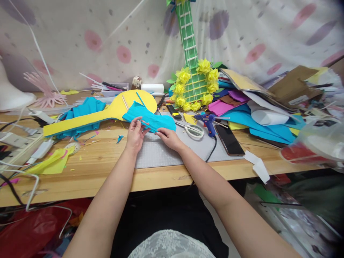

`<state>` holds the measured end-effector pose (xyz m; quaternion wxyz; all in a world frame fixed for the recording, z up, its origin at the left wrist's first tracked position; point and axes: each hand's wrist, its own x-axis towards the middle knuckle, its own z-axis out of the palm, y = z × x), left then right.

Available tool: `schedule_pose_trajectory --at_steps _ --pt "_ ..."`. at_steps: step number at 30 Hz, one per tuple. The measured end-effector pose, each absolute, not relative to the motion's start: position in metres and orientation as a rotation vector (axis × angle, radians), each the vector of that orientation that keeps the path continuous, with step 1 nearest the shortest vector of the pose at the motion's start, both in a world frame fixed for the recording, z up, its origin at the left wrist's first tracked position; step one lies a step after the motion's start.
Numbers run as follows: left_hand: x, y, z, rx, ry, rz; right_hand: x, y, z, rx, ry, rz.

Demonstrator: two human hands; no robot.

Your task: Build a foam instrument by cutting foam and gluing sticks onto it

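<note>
A piece of bright blue crepe paper (150, 119) is held between my two hands above the grey cutting mat (161, 154). My left hand (136, 133) is closed on its lower left edge, thumb and fingers pinched together. Its lower edge farther right is pinched by my right hand (168, 137). Just behind the paper lies a yellow guitar-shaped cutout (118, 104), its long neck pointing left and partly resting on crumpled blue paper (87, 111). A thin blue strip (141, 99) lies on the cutout's round end.
White-handled scissors (195, 132), a blue glue gun (207, 122), a yellow-black utility knife (174, 111) and a phone (229, 139) lie right of my hands. Behind stands a green paper guitar (188, 43) with yellow flowers. Power strips (20, 147) and cables crowd the left; stacked papers (258, 118) the right.
</note>
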<state>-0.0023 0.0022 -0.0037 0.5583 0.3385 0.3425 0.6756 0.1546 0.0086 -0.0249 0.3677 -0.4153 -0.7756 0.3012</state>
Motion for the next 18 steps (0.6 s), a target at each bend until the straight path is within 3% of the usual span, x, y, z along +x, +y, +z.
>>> schedule_pose_trajectory --at_steps 18 --pt "0.008 0.005 -0.015 0.702 0.906 1.587 0.166 0.011 -0.008 -1.314 -1.98 0.71"
